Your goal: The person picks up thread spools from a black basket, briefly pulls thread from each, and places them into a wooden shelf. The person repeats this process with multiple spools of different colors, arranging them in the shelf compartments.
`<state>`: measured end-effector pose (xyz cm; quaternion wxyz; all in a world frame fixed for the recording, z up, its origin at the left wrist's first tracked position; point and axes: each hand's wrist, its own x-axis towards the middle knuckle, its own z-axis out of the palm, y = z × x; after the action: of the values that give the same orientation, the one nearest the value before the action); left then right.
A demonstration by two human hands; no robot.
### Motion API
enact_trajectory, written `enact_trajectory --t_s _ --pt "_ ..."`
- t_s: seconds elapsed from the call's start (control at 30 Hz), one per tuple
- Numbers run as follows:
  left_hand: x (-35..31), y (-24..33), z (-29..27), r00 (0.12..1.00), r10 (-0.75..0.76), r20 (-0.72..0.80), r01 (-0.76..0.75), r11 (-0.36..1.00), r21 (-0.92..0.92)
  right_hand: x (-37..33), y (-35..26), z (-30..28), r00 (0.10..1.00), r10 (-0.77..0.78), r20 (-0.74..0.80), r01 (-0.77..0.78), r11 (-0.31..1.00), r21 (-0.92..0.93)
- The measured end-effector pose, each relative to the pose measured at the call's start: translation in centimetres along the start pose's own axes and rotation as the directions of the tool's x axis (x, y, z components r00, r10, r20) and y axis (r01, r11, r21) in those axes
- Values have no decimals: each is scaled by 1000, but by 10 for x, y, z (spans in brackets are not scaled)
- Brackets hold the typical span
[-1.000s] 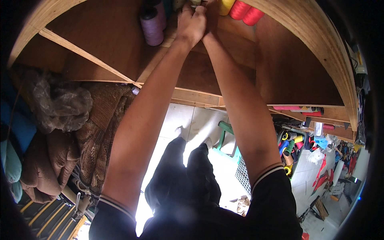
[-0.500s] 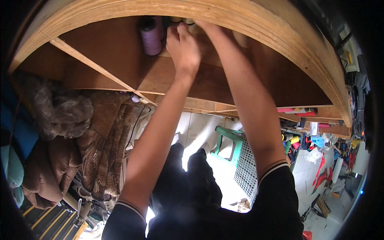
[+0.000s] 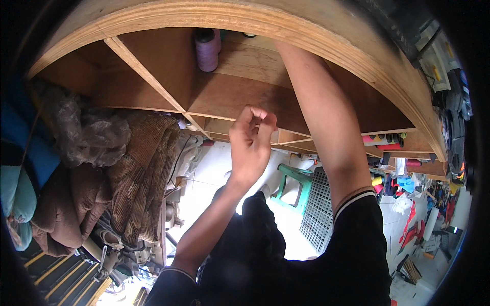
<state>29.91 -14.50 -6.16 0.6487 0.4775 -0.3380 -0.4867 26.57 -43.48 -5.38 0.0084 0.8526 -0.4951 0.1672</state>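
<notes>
My left hand is in front of the wooden cabinet, below its upper compartment. Its fingers are curled in toward the thumb, and whatever they may hold cannot be made out. My right forearm reaches up into that compartment, and the right hand is hidden behind the thick curved wooden edge. A purple cone of thread stands at the compartment's left side, with another purple cone partly behind it. A bit of another spool shows under the edge.
Brown knitted cloth, a crumpled clear plastic bag and stuffed brown fabric are piled at left. On the floor stand a green stool and a grey perforated crate. Coloured thread spools lie on a lower right shelf.
My left hand has come down out of the compartment, away from the purple cones. The right arm reaches deeper, its hand now out of sight. The view has shifted slightly.
</notes>
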Motion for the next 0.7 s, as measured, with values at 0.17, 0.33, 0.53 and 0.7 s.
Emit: enact_trajectory --t_s 0.17,0.33,0.53,0.7 --pt "-30 -17 -6 990 134 -33 -132 990 58 -20 -17 -23 986 12 -168 -2 998 61" --pt "-63 -6 -27 970 231 -72 -212 954 213 -121 -71 -71 884 233 -405 -8 874 486" --pt "-61 25 -69 982 57 179 -101 964 247 -262 -90 -120 960 267 83 -117 117 986" --pt "-93 27 -48 845 -226 484 327 935 -135 -314 -110 -127 960 280 -24 -28 182 983"
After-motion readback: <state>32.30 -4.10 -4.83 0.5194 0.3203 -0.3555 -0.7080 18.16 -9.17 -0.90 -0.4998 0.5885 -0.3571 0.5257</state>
